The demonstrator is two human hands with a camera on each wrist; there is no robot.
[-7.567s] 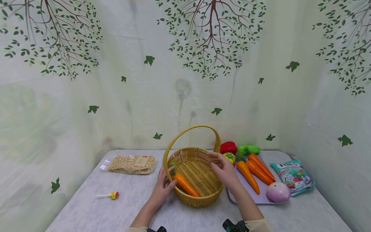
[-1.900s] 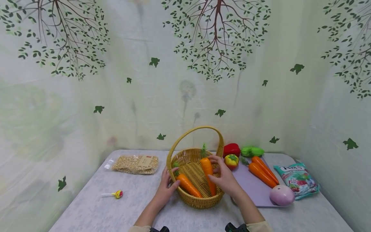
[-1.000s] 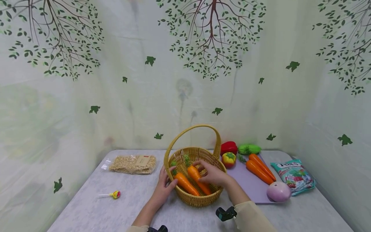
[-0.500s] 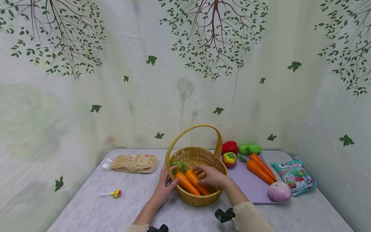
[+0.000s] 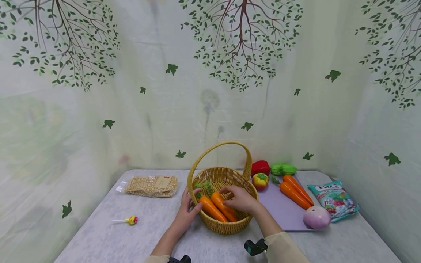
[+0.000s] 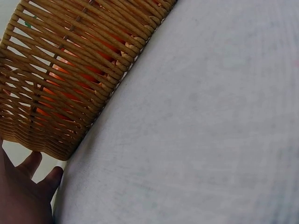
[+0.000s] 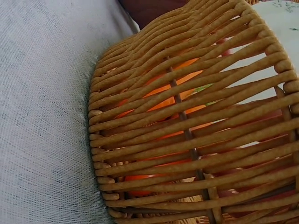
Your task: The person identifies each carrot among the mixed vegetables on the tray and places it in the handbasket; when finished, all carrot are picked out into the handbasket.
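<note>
In the head view a wicker basket (image 5: 227, 228) with a tall arched handle stands on the table. Two orange carrots (image 5: 210, 209) lie side by side inside it, their green tops towards the back left. My left hand (image 5: 185, 212) holds the basket's left rim by the handle's base. Inside the basket, my right hand (image 5: 241, 199) hovers with bent, spread fingers over the right-hand carrot (image 5: 229, 213), thumb tip right at its side. Through the weave in the right wrist view the orange of a carrot (image 7: 140, 184) shows; the basket wall hides most of that hand.
A lilac tray (image 5: 279, 210) at the right bears two more carrots (image 5: 294, 196) and a purple onion (image 5: 317, 218). Near its back are a red pepper (image 5: 261, 167), red-yellow pepper (image 5: 260, 181) and green vegetable (image 5: 283, 168). A sweets bag (image 5: 333, 201), grain bag (image 5: 149, 186) and lollipop (image 5: 133, 220) lie around.
One carrot has gone from the tray into the basket, first upright in my right hand, then laid beside the other. In the last half second my right fingers loosened slightly. My left hand stayed put.
</note>
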